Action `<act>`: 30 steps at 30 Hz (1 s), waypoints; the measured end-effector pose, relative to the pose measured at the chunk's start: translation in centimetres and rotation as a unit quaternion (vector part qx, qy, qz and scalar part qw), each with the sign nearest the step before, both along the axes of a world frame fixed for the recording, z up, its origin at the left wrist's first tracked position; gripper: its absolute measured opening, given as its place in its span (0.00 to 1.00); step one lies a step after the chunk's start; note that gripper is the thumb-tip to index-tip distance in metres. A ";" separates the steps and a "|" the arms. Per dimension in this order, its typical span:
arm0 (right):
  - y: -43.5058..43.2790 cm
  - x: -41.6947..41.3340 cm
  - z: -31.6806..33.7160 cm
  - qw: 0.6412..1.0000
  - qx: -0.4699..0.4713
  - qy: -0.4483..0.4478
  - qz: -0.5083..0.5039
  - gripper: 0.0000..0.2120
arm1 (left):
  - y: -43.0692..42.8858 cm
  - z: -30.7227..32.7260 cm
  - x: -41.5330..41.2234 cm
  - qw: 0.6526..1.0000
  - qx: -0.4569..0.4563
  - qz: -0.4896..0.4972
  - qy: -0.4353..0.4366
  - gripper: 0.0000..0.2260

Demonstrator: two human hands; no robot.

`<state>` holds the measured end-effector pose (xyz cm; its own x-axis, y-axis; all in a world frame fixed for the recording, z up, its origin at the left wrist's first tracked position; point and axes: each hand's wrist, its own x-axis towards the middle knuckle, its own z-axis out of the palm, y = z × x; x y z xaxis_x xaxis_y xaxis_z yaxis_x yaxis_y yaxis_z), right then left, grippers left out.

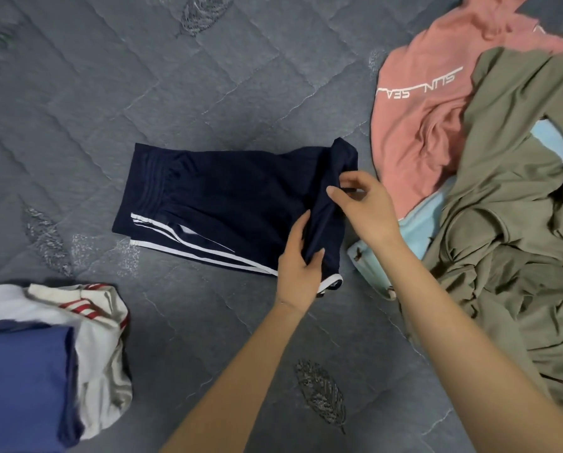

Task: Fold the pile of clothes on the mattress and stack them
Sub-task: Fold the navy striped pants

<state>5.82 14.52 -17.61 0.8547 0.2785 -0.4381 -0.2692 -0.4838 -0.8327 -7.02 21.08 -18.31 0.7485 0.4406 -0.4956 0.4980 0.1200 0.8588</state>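
The navy white-striped shorts lie half-folded on the grey quilted mattress, left grip and right grip both pinching their right end. A small folded stack sits near left; an unfolded pink, olive and pale-blue pile waits at right.

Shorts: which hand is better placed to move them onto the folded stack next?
Left, probably. The left hand grips the shorts at their near hem, on the side toward the stack; the right hand pinches the far edge, beside the unfolded pile.
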 end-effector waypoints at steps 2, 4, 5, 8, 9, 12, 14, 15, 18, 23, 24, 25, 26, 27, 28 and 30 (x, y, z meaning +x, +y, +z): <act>1.2 -0.7 0.5 1.000 0.022 0.011 -0.001 0.18 | 2.7 0.7 -0.5 0.999 -0.033 -0.018 -0.036 0.28; 3.2 -2.0 1.2 0.998 0.060 0.005 0.036 0.22 | 6.5 1.6 -1.6 0.997 -0.033 -0.025 -0.064 0.27; 4.3 -2.6 1.4 0.996 0.055 -0.019 0.069 0.23 | 8.5 2.0 -2.3 0.997 -0.028 -0.023 -0.069 0.26; 7.4 -4.9 1.8 0.983 -0.001 -0.095 0.155 0.26 | 15.3 3.2 -4.7 0.998 -0.002 -0.014 -0.065 0.27; 8.4 -5.6 1.8 0.978 -0.012 -0.112 0.174 0.27 | 17.4 3.3 -5.5 0.998 0.010 -0.004 -0.060 0.27; 11.4 -7.4 1.0 0.954 -0.071 -0.161 0.242 0.30 | 22.8 2.4 -7.5 0.998 0.056 0.021 -0.017 0.25; 13.4 -8.5 -0.2 0.929 -0.144 -0.175 0.294 0.31 | 24.8 1.1 -8.4 0.996 0.085 0.019 0.022 0.27; 14.0 -8.9 -1.0 0.916 -0.179 -0.172 0.316 0.32 | 25.1 0.5 -8.7 0.995 0.093 0.022 0.037 0.27; 15.1 -10.2 -3.2 0.883 -0.259 -0.158 0.358 0.33 | 25.2 -0.9 -9.6 0.979 0.173 0.061 0.091 0.26; 15.7 -11.3 -5.6 0.870 -0.291 -0.142 0.370 0.34 | 23.8 -2.6 -10.0 0.860 0.489 -0.127 0.071 0.24; 15.6 -11.2 -5.7 0.877 -0.277 -0.143 0.365 0.33 | 23.7 -3.1 -10.0 0.831 0.515 -0.186 0.092 0.26; 15.5 -11.1 -5.7 0.886 -0.258 -0.151 0.353 0.33 | 24.0 -3.6 -10.2 0.809 0.525 -0.234 0.127 0.28; 15.3 -10.9 -5.6 0.896 -0.239 -0.170 0.334 0.33 | 24.3 -4.2 -10.4 0.792 0.524 -0.265 0.166 0.30; 15.1 -10.5 -5.6 0.902 -0.225 -0.195 0.311 0.33 | 24.8 -4.8 -10.7 0.782 0.522 -0.279 0.195 0.31; 14.9 -10.0 -5.5 0.906 -0.223 -0.217 0.288 0.34 | 25.1 -5.2 -11.0 0.777 0.524 -0.282 0.206 0.32; 14.7 -8.3 -5.5 0.913 -0.239 -0.219 0.247 0.39 | 25.3 -5.3 -11.1 0.778 0.531 -0.272 0.198 0.32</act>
